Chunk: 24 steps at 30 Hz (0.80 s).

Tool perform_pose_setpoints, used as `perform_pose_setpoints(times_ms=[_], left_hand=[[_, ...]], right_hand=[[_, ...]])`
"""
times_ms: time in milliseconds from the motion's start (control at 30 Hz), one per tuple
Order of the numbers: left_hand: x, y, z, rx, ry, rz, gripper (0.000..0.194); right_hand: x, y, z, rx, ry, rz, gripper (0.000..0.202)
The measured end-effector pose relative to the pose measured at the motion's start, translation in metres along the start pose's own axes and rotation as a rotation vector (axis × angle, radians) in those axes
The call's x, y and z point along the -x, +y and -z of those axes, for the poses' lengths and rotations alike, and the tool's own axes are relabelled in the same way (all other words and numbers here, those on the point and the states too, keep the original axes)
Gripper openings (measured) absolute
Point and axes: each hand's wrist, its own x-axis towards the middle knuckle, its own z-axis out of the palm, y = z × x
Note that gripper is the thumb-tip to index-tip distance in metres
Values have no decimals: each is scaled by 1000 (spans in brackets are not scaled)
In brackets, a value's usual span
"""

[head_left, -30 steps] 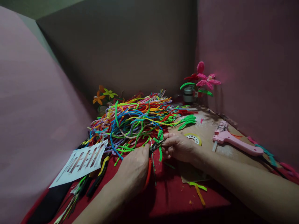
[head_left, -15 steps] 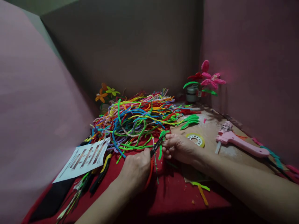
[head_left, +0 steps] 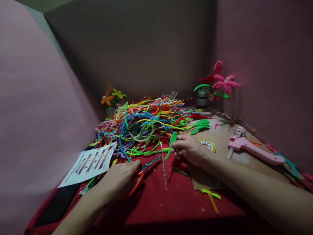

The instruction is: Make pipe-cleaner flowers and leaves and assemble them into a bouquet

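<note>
My left hand [head_left: 127,178] is closed around the red handles of a pair of scissors [head_left: 149,164], whose dark blades point right over the red cloth. Between the fingertips of my right hand [head_left: 187,148] is a green pipe cleaner [head_left: 173,140], with a leaf-like loop at its top and a tail hanging below. The scissors and this green piece are apart. A thin stem [head_left: 164,169] with a pale top lies on the cloth between my hands. Just behind them spreads a large heap of multicoloured pipe cleaners [head_left: 144,125].
A pink glue gun [head_left: 254,151] and a yellow tape roll [head_left: 212,146] lie on the board at right. Pink flowers [head_left: 225,82] stand behind. At left a printed sheet [head_left: 85,166] overlaps a black object [head_left: 57,204]. Green pieces [head_left: 200,125] lie beside the heap.
The scissors have moved left and down, away from the green pipe cleaner. A short green scrap now shows on the cloth below my right hand. My right hand has shifted slightly right.
</note>
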Motion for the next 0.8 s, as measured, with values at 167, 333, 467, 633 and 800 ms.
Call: perform_pose_setpoints(times_ms=[167, 333, 467, 633, 800], left_hand=[[-8, -10, 0, 26, 10, 15, 27], [-15, 2, 13, 23, 157, 137, 32], [-30, 31, 31, 649, 311, -98, 29], [-61, 55, 42, 1225, 208, -98, 24], [-75, 59, 26, 1428, 282, -13, 21]], right_hand=[[5, -1, -4, 72, -5, 54, 7], [10, -4, -10, 169, -53, 43, 3], [11, -1, -9, 204, -122, 75, 6], [9, 5, -6, 269, -124, 70, 12], [7, 7, -3, 279, -131, 46, 10]])
